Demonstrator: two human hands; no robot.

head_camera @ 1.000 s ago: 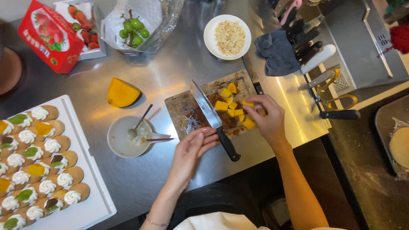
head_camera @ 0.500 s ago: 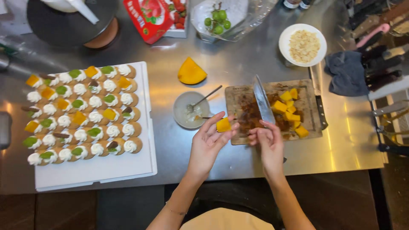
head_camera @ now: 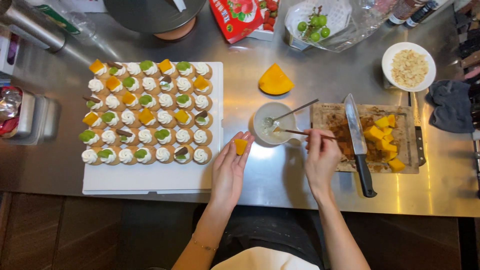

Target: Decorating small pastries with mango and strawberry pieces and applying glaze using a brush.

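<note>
on a steel tabletop (head_camera: 280, 180), seen from above, a person is working with two bare hands. the left hand (head_camera: 229, 167) is lying palm up with the fingers loosely spread, and a small orange fruit cube (head_camera: 240, 146) is resting on its fingertips, just right of a white board (head_camera: 150, 177). the board is carrying rows of small round tartlets (head_camera: 147, 112), each one wearing a swirl of white cream — some are also topped with orange cubes, green pieces or dark slivers.

the right hand (head_camera: 320, 157) is pinching a thin stick-like tool (head_camera: 305, 133) between thumb and fingers, and the tool's far end is reaching into a small pale bowl (head_camera: 272, 123). a metal spoon (head_camera: 290, 113) is leaning in the same bowl, its handle pointing up and to the right.

just right of that hand a wooden cutting board (head_camera: 330, 112) is holding a pile of orange fruit cubes (head_camera: 382, 140) — a large kitchen knife (head_camera: 357, 142) is lying across it, black handle toward the person. an orange fruit wedge (head_camera: 274, 81) is sitting above the bowl. farther back, a white dish of pale flakes (head_camera: 409, 67), a clear bag with green grapes (head_camera: 314, 29), a red carton (head_camera: 235, 17) and a dark cloth (head_camera: 452, 105) are lying along the rear and right edge.
</note>
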